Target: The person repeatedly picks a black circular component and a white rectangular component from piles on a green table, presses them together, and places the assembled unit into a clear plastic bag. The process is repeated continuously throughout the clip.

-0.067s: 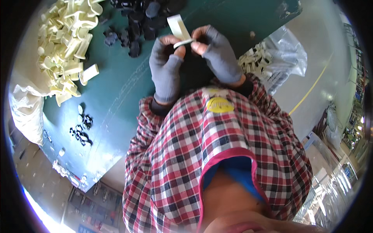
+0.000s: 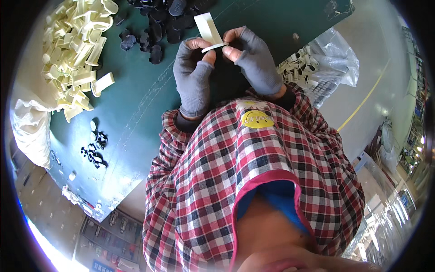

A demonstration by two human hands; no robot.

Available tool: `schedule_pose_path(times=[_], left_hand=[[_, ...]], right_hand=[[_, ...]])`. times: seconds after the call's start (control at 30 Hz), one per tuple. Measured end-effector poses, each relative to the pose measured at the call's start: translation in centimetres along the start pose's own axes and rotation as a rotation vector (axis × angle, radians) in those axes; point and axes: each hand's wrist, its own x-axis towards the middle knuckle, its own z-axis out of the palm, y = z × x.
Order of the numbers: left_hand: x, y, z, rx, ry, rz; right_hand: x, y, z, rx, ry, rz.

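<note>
Between my two hands is a cream plastic part (image 2: 208,30), a flat upright blade on a round disc base. In a grey fingerless glove, my left hand (image 2: 194,75) pinches the left edge of the disc between thumb and fingers. Gloved the same way, my right hand (image 2: 255,56) pinches the disc's right edge. The blade points up and away from me, tilted slightly left. Whether anything is fitted under the disc is hidden. Black plastic pieces (image 2: 156,29) lie in a heap beyond my left hand.
A large pile of cream parts (image 2: 74,54) covers the left of the green table (image 2: 136,131), beside a white sack (image 2: 31,131). Several small black pieces (image 2: 94,152) lie nearer on the left. At right, a clear plastic bag (image 2: 337,59) adjoins finished-looking cream-and-black parts (image 2: 299,68).
Both hands keep their pinch on the cream part. The view has shifted very slightly; otherwise things look the same.
</note>
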Motion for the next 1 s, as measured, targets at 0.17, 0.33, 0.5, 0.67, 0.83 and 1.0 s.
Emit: schedule_pose_path(times=[0.17, 0.33, 0.5, 0.67, 0.83, 1.0], left_hand=[[0.7, -0.3, 0.3, 0.098, -0.003, 0.1], [0.3, 0.4, 1.5, 0.117, 0.044, 0.019], [0.2, 0.4, 2.0, 0.209, 0.057, 0.11], [0.5, -0.1, 2.4, 0.183, 0.117, 0.074], [0.8, 0.5, 2.4, 0.105, 0.046, -0.017], [-2.6, 1.6, 0.6, 0.317, -0.096, 0.008]], right_hand=[[0.0, 0.1, 0.2, 0.024, 0.065, -0.101], [0.7, -0.9, -0.7, -0.476, 0.048, -0.493], [1.7, -0.9, -0.1, -0.612, 0.046, -0.739], [1.5, -0.1, 0.1, -0.514, 0.149, -0.692], [1.3, -0.7, -1.2, -0.223, -0.008, -0.373], [-2.5, -5.5, -9.5, -0.602, -0.014, -0.654]])
